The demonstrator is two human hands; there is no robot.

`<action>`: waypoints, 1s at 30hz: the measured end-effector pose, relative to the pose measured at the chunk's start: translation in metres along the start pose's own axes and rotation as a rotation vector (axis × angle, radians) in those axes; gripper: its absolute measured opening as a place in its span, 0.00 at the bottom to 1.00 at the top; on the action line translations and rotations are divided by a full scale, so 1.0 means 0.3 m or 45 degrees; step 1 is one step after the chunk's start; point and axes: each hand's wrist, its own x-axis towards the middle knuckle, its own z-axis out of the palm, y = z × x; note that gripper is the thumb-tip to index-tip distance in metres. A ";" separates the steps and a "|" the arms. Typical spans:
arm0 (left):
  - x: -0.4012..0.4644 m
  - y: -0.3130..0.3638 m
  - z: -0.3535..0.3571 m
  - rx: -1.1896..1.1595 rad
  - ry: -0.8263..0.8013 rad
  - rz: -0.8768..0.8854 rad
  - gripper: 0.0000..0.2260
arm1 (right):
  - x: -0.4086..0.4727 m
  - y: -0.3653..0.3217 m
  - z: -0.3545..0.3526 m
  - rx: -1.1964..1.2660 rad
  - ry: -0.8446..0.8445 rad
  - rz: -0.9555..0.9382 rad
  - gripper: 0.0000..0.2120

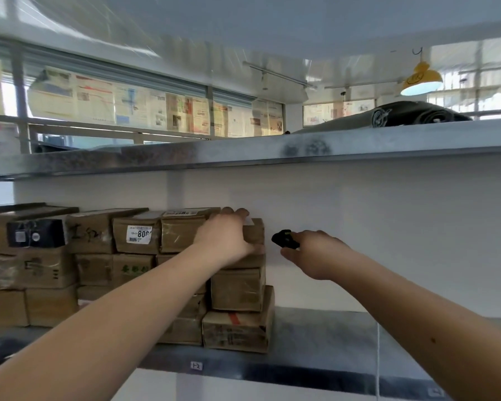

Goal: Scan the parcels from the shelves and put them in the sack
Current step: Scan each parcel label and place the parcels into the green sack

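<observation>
Head view is showing the left hand grasping the top brown cardboard parcel on the grey metal shelf, while the right hand is clutching a small black scanner

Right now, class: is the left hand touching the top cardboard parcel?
Touching. The head view shows the left hand gripping the top parcel, fingers over its upper edge.

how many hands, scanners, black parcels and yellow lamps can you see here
black scanner: 1
black parcel: 1
yellow lamp: 1
hands: 2, left hand gripping a brown parcel, right hand holding the scanner
total: 5
</observation>
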 end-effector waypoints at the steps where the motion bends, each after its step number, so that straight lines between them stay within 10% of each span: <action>1: 0.008 -0.002 0.003 -0.045 -0.004 -0.021 0.48 | 0.004 -0.005 0.003 0.005 -0.006 0.008 0.24; 7: 0.035 -0.032 0.033 -0.580 -0.097 -0.175 0.55 | 0.022 -0.031 0.034 0.071 -0.027 0.032 0.21; 16: -0.003 -0.054 0.046 -1.350 0.128 -0.169 0.24 | -0.032 -0.049 0.054 0.097 0.101 0.105 0.21; 21: -0.077 -0.056 0.024 -1.721 0.031 0.025 0.30 | -0.162 -0.026 0.021 0.056 0.150 0.187 0.22; 30: -0.257 0.024 0.021 -1.525 -0.249 0.342 0.53 | -0.539 -0.070 -0.050 -0.001 0.202 0.402 0.19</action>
